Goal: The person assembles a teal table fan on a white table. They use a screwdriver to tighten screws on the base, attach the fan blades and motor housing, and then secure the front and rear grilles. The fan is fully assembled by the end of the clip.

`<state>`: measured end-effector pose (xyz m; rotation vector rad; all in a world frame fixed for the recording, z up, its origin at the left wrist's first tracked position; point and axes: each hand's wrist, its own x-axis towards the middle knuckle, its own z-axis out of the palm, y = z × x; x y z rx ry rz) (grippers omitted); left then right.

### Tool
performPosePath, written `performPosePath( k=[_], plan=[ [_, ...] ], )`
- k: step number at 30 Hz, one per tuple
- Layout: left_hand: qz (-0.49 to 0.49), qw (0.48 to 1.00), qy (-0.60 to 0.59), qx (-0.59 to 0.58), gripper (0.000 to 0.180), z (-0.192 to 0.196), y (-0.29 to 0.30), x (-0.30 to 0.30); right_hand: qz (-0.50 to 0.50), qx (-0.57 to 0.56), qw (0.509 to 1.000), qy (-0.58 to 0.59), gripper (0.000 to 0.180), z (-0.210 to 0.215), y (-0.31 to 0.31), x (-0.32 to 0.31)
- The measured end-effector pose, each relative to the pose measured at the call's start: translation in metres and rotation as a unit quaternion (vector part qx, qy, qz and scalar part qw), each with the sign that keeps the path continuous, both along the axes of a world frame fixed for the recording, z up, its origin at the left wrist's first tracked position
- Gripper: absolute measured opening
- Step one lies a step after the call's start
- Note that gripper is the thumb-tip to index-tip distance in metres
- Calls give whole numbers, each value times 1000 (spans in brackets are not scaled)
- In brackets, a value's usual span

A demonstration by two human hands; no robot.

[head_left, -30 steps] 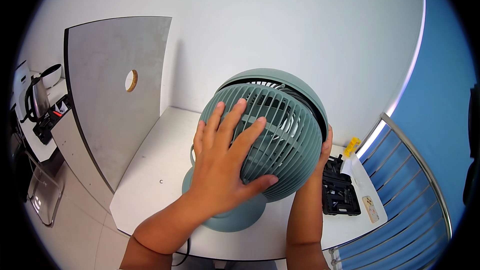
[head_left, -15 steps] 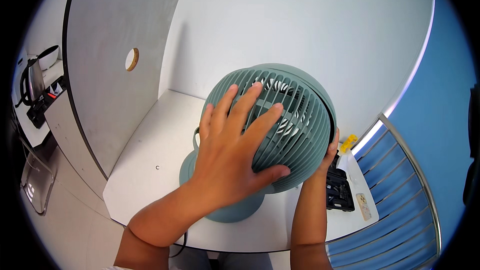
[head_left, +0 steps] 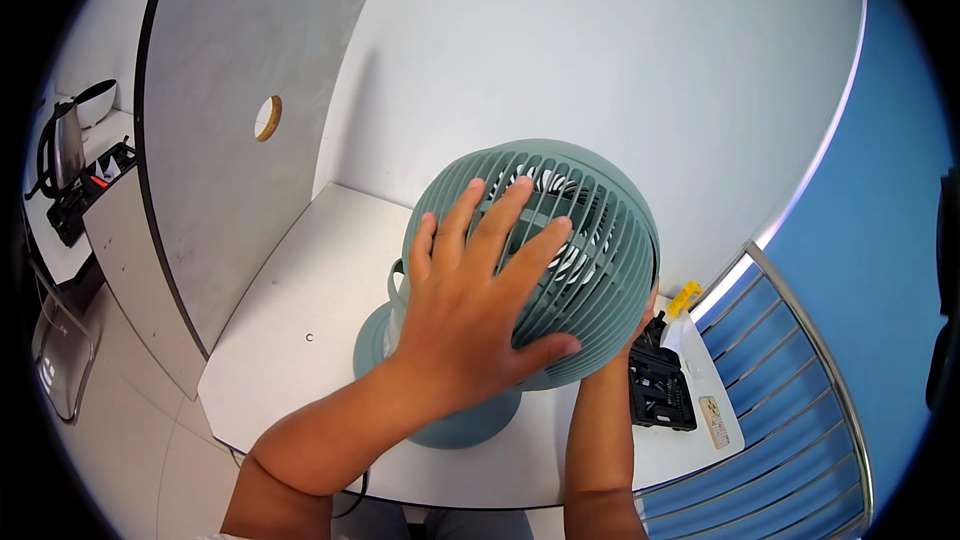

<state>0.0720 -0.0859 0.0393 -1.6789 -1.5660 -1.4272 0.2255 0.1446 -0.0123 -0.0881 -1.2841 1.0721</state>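
A holed grey panel (head_left: 230,60) stands along the left edge of the white table (head_left: 300,285). Well left of the table are a metal kettle (head_left: 68,148) and a white bowl (head_left: 95,110). On the table's right end lie an open black tool case (head_left: 662,392) and a small yellow object (head_left: 684,298); just right of the table stands a metal railing (head_left: 818,342).

The left grip (head_left: 470,285) covers part of the fan (head_left: 600,305), which hides most of the right grip (head_left: 648,315); right of that, the black case's (head_left: 648,360) contents (head_left: 668,402) look indistinct.
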Motion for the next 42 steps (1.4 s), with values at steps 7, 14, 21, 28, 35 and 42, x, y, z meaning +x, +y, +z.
performPosePath(
  k=[7,14,21,28,35,42],
  plan=[
    [-7,1000,-6,-16,87,3,-2,2,139,-61,985,79,72,-1,12,-2],
    [-16,1000,-11,-10,85,3,-2,2,87,-10,995,53,70,0,4,-8],
    [-20,1000,-12,-6,85,3,-1,3,116,-13,992,44,76,-5,12,-6],
    [-24,999,-22,28,81,3,-1,-2,-93,29,992,-77,79,-4,14,0],
    [-163,943,-260,130,71,18,36,-92,-71,12,995,-70,83,-25,35,-3],
    [-420,839,-337,-73,75,-34,101,-157,1,1,1000,-9,81,-17,28,-16]
  ],
)
